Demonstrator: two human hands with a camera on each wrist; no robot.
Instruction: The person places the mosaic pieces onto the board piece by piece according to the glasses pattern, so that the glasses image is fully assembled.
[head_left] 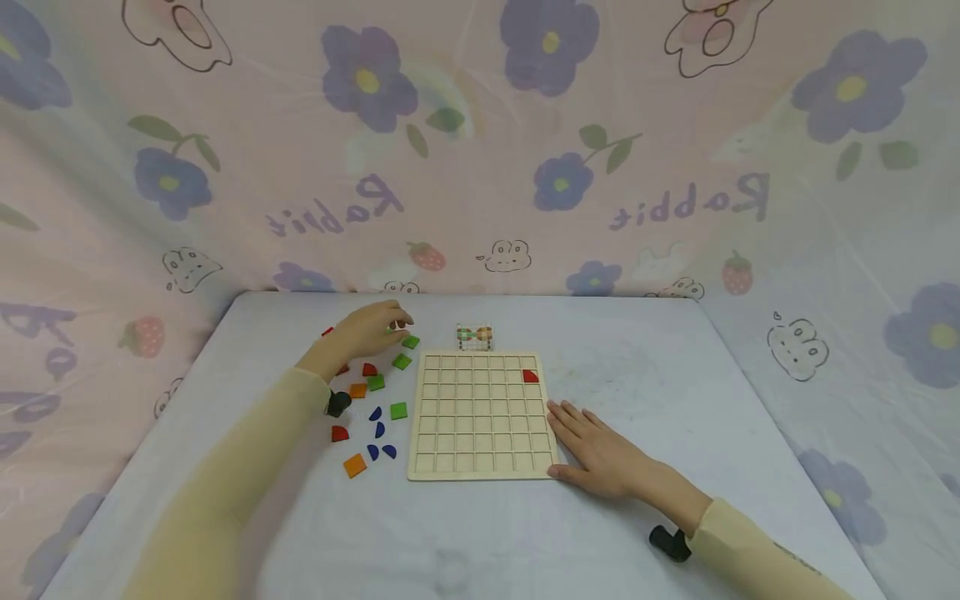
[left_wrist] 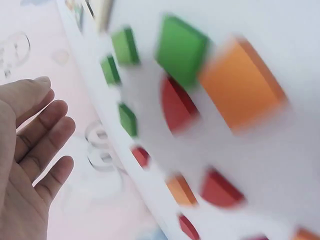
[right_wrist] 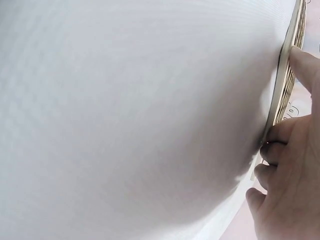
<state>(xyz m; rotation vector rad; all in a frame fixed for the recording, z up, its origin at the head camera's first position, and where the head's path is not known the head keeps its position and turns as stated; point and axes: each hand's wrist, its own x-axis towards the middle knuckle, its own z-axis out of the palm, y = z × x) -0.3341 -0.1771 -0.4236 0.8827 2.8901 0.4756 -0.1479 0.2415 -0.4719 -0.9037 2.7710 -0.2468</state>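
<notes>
Above the far pieces hovers the left hand (head_left: pixel 365 331), its fingers loosely bent; in the left wrist view the hand (left_wrist: pixel 32 145) shows nothing between thumb and fingers. Beside it lie green squares (head_left: pixel 411 342) and red quarter-round pieces (head_left: pixel 370 369). The right hand (head_left: pixel 606 454) lies flat with its fingertips at the right edge of the wooden grid board (head_left: pixel 412 417). The right wrist view shows that hand (right_wrist: pixel 292 175) touching the board's side (right_wrist: pixel 280 90). One red piece (head_left: pixel 530 377) sits in the board's upper right part.
Orange squares (head_left: pixel 356 466) and blue half-round pieces (head_left: pixel 389 452) lie left of the board, with another green square (head_left: pixel 399 411). A small patterned card (head_left: pixel 475 337) lies behind the board. A printed cloth (head_left: pixel 465 167) hangs behind the white table (head_left: pixel 637 358).
</notes>
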